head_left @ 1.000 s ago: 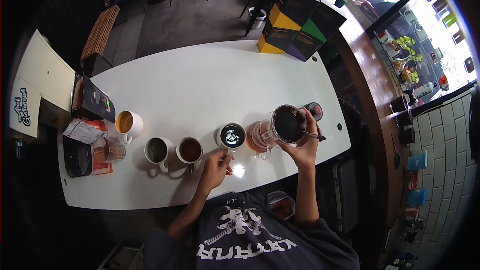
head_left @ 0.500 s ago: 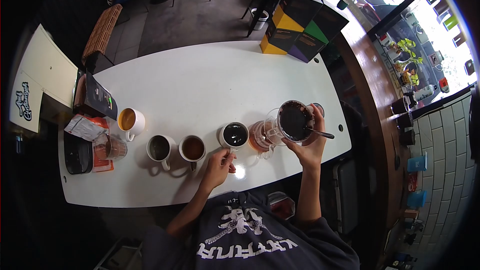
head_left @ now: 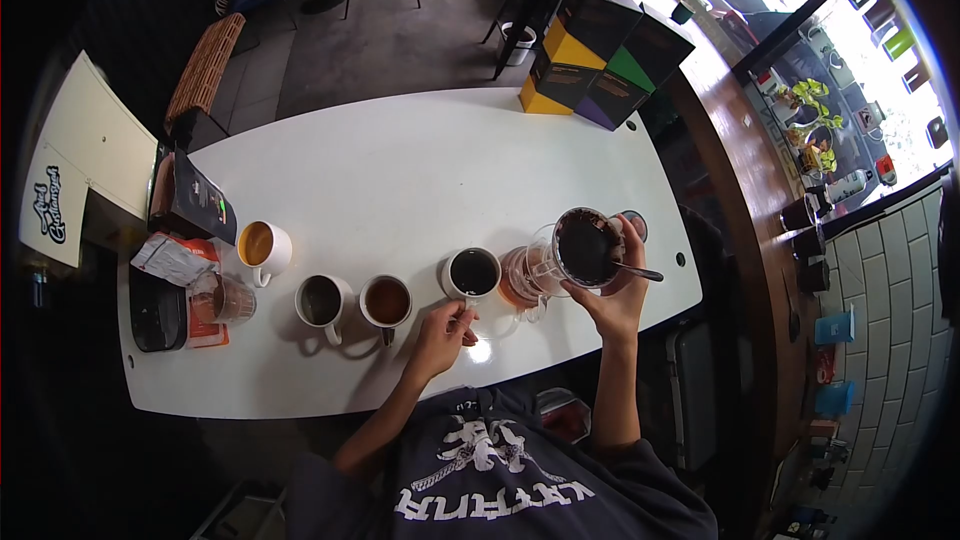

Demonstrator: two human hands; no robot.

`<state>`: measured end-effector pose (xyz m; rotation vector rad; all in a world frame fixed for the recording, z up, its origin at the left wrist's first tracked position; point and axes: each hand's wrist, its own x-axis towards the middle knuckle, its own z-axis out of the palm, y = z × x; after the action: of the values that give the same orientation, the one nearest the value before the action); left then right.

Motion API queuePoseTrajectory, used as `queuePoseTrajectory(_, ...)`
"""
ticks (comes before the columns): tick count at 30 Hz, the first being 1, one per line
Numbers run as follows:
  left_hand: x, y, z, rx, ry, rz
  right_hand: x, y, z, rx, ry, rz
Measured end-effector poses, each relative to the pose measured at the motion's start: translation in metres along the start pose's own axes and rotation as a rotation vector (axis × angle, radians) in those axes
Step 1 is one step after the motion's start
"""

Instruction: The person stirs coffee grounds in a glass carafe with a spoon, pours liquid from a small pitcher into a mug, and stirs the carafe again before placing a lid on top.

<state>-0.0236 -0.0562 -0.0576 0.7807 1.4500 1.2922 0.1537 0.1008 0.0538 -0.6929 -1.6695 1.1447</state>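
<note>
My right hand [head_left: 622, 298] holds a clear glass dripper [head_left: 588, 248] with dark wet contents, tilted over the table, and a spoon [head_left: 640, 271] sticks out of it. Left of the dripper stands a glass server [head_left: 520, 278], partly hidden behind it. My left hand [head_left: 443, 338] has its fingers curled at the handle of a white mug [head_left: 472, 274] of dark liquid. To the left are a mug of brown liquid [head_left: 387, 300], a mug of dark liquid [head_left: 321, 301] and a mug of orange-brown liquid [head_left: 262, 248].
The white table [head_left: 340, 160] bears black boxes with coloured panels [head_left: 600, 60] at the back right. At the left are a dark box [head_left: 195, 195], a silver pouch [head_left: 172, 260], a tipped glass [head_left: 232, 299] and a black tray [head_left: 157, 312]. A round lid-like item [head_left: 633, 225] sits behind my right hand.
The dripper in my right hand has shifted very slightly left. The whole view has moved a little; my left hand stays by the mug handle.
</note>
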Motion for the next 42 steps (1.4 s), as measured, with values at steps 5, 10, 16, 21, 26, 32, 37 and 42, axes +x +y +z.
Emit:
queuePoseTrajectory(5,0.0,0.002,0.002,0.013,-0.009,0.023,-0.002,-0.002,0.003,0.005,0.011,0.013)
queuePoseTrajectory(10,0.0,0.0,0.002,0.01,-0.009,0.023,-0.001,0.0,0.002,-0.036,-0.005,0.005)
queuePoseTrajectory(16,-0.002,0.002,0.004,0.02,0.005,0.028,0.004,-0.012,0.008,-0.023,0.003,0.031)
queuePoseTrajectory(21,-0.004,0.005,0.004,0.023,0.006,0.03,0.007,-0.019,0.022,0.019,-0.033,0.037)
queuePoseTrajectory(26,-0.003,0.002,0.003,0.005,-0.008,0.012,0.004,-0.018,0.05,0.125,-0.077,0.129)
queuePoseTrajectory(32,-0.003,0.002,0.003,-0.02,0.004,-0.051,-0.005,0.016,0.072,0.085,-0.178,0.11)
queuePoseTrajectory(37,-0.004,-0.005,0.002,-0.054,-0.011,-0.002,-0.013,0.019,0.084,-0.091,-0.19,0.181)
queuePoseTrajectory(42,-0.006,-0.005,0.001,-0.062,-0.033,-0.005,-0.019,0.021,0.089,-0.112,-0.183,0.244)
